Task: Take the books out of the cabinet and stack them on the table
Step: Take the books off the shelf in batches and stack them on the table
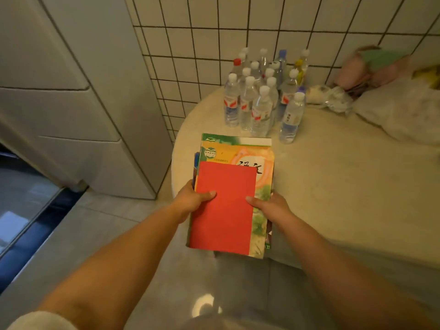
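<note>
Left hand point(192, 201) and right hand point(269, 206) clamp the stack of books point(233, 194) from either side, thumbs pressed on the red book point(223, 208) on top. The stack's far half lies over the round worktop point(333, 186), the near half overhanging its edge. Risk: released here, it may tip to the floor; pushed far forward, it may topple the water bottles point(262, 98).

White square-tiled wall point(238, 32) with dark grout runs across the far side; pale cabinet point(78, 110) stands left; glossy grey floor tiles point(166, 270) catch a ceiling light's reflection near us.
</note>
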